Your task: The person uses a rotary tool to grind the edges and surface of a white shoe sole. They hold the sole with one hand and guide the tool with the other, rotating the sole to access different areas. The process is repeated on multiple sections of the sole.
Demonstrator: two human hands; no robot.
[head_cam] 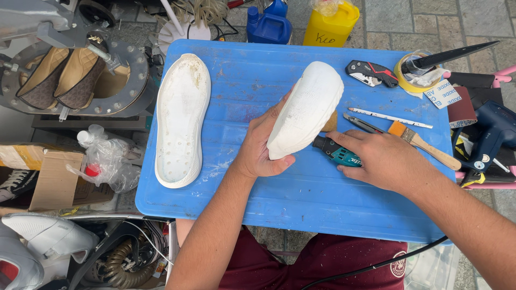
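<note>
Dark red trousers [322, 266] fill the bottom of the view, a black cable [387, 263] draped across them, just below the near edge of the blue table [301, 209] — the landmark for everything else.

Left of the table stands a round metal press [75, 75] holding two brown shoe uppers, with a cardboard box [48, 180] and white shoes below it. On the table's left part a white shoe sole [181, 118] lies flat, inner side up. At the table's middle the left hand [263, 147] is curled about a second white sole [306, 107], thumb underneath, holding it tilted up off the surface. Just beside it the right hand [384, 161] is closed over a teal rotary tool [338, 153], whose tan sanding head touches the sole's lower edge. Toward the table's right lie a utility knife [371, 72], a tape roll [411, 80], a white pencil [389, 118] and a wooden-handled brush [424, 145]; off its right edge rests a blue heat gun [492, 137]. Behind its far edge stand a blue jug [271, 24] and a yellow jug [330, 24].

Risk, as I judge it — the spinning head sits close to the left thumb, and a one-handed hold on a raised sole could slip, gouging the rubber or grazing skin. The cable might also snag on the table edge.
</note>
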